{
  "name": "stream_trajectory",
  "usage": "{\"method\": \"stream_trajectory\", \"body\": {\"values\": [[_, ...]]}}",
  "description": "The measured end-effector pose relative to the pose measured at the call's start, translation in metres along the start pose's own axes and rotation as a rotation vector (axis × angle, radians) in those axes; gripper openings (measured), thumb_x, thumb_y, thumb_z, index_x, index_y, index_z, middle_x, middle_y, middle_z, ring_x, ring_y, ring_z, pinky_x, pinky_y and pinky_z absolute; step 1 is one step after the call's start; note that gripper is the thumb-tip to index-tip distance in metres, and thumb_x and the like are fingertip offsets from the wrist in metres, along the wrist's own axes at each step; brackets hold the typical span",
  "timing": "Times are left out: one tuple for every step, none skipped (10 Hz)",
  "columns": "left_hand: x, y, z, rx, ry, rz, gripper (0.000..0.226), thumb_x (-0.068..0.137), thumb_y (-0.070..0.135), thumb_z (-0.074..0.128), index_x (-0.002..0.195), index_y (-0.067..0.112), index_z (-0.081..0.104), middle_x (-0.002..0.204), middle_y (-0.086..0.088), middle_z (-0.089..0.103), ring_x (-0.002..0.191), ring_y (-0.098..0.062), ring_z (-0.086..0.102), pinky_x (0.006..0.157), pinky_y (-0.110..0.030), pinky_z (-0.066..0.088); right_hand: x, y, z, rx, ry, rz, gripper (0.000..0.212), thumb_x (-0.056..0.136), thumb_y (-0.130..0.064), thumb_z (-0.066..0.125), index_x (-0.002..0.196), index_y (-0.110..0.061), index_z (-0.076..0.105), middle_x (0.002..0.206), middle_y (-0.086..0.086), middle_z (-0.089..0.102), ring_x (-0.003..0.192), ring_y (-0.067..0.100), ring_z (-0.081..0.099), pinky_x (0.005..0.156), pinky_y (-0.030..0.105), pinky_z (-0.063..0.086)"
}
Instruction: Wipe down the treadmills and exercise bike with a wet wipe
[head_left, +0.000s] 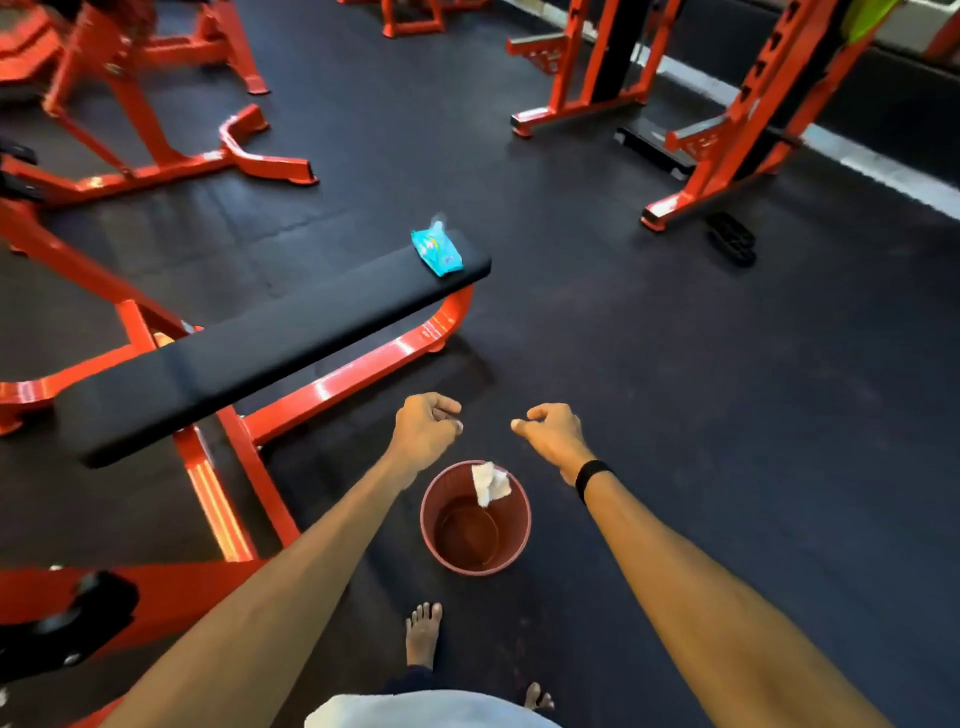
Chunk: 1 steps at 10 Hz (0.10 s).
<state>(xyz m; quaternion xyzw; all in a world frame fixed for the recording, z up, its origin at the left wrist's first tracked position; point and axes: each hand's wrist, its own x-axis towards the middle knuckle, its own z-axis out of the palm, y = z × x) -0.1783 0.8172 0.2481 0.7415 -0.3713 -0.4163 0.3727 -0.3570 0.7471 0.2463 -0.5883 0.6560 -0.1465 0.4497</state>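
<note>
A crumpled white wet wipe (490, 483) hangs at the far rim of a round red bin (425, 514) on the floor; whether it touches the rim I cannot tell. My left hand (426, 431) is held out above the bin's far left side, fingers curled into a fist, holding nothing. Above the far right side, my right hand (553, 434) is also curled and empty, thumb pointing left. A turquoise pack of wet wipes (437, 251) lies on the far end of a black bench pad (270, 343). No treadmill or exercise bike is in view.
The bench's red frame (343, 376) runs along the left, close to the bin. More red machines (156, 135) stand at the back left and red racks (727, 150) at the back right. Black sandals (731, 244) lie by a rack foot. My bare foot (423, 631) stands behind the bin on dark rubber flooring.
</note>
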Motion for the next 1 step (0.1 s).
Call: {"method": "stream_trajectory", "body": {"values": [[0.0246,-0.0032,0.0026,-0.054,-0.044,-0.049,0.016,0.088,-0.002,0.065,0.096,0.012,0.066,0.083,-0.007,0.069,0.063,-0.013,0.063,0.055,-0.022,0.045,0.0008,-0.0065,-0.0007,0.022,0.015,0.047,0.029,0.091,-0.022,0.072,0.108,0.001,0.071,0.105,0.005,0.066,0.093,0.017,0.061,0.086,0.034,0.053]]}}
